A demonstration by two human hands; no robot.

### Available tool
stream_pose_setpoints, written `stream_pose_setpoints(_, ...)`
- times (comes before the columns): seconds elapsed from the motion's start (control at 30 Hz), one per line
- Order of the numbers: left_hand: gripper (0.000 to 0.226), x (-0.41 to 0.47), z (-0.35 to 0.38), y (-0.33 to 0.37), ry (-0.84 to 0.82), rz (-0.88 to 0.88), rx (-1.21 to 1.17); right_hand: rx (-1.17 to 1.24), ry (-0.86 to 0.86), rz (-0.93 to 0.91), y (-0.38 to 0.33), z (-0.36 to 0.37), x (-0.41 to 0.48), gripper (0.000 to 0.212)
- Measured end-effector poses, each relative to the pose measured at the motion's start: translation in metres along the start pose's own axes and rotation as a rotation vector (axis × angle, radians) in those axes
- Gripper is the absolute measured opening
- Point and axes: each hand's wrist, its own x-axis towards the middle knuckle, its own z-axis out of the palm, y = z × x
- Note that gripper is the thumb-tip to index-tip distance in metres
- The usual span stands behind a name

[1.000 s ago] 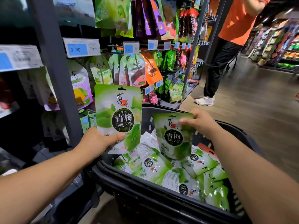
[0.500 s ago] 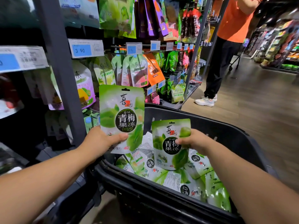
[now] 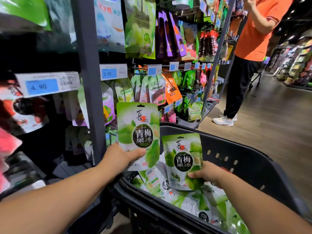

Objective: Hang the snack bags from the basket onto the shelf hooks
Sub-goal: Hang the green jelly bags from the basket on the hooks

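My left hand [image 3: 120,157] grips the first snack bag [image 3: 138,132] at its lower left corner, thumb across the front face. This bag is upright, label toward me, above the left rim of the basket [image 3: 239,149], with its top hang slot uppermost.

My right hand [image 3: 208,173] grips the second snack bag [image 3: 183,159] at its lower right edge, fingers curled round the pouch. This bag is also upright, over the basket interior and lower than the first bag. The two bags stand just beside each other; contact between them cannot be confirmed.

Loose bags of the same green type [image 3: 194,203] lie flat in a pile on the basket floor.

Left of the basket stands a grey shelf post [image 3: 89,81]. Beyond the basket, hanging pouches [image 3: 156,90] occupy the shelf hooks under a blue price label [image 3: 113,72]. A person in an orange shirt [image 3: 253,34] stands well beyond the basket's far right rim.
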Motion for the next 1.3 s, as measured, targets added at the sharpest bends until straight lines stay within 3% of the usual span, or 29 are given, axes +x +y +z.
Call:
stream_pose_setpoints(0.2, 0.027, -0.002, -0.008, 0.012, 0.047, 0.008, -0.117, 0.504, -0.092, -0.167, -0.066, 0.002, -0.030, 0.022)
stream_pose_setpoints(0.3, 0.026, -0.003, -0.009, 0.024, 0.081, 0.038, -0.177, 0.669, -0.134, -0.271, -0.098, 0.002, -0.051, 0.028)
stream_pose_setpoints(0.43, 0.027, -0.003, -0.010, 0.044, 0.051, 0.072, -0.258, 0.720, -0.126, -0.383, -0.129, 0.011, -0.071, 0.043)
stream_pose_setpoints(0.63, 0.024, -0.007, -0.023, 0.076, 0.086, 0.136, -0.233, 0.809, -0.078, -0.494, -0.161, 0.028, -0.097, 0.047)
stream_pose_setpoints(0.8, 0.036, -0.012, -0.036, 0.102, 0.096, 0.135, -0.194, 0.771, -0.019, -0.556, -0.183, 0.039, -0.115, 0.043)
stream_pose_setpoints(0.93, 0.036, -0.019, -0.054, 0.136, 0.115, 0.160, -0.201, 0.635, -0.018, -0.639, -0.207, 0.037, -0.134, 0.073)
stream_pose_setpoints(1.0, 0.030, -0.026, -0.067, 0.149, 0.146, 0.196, -0.194, 0.610, -0.037, -0.668, -0.222, 0.037, -0.143, 0.078)
stream_pose_setpoints(1.3, 0.030, -0.055, -0.140, 0.177, 0.209, 0.249, -0.110, 0.770, -0.165, -0.780, -0.290, 0.067, -0.167, 0.061)
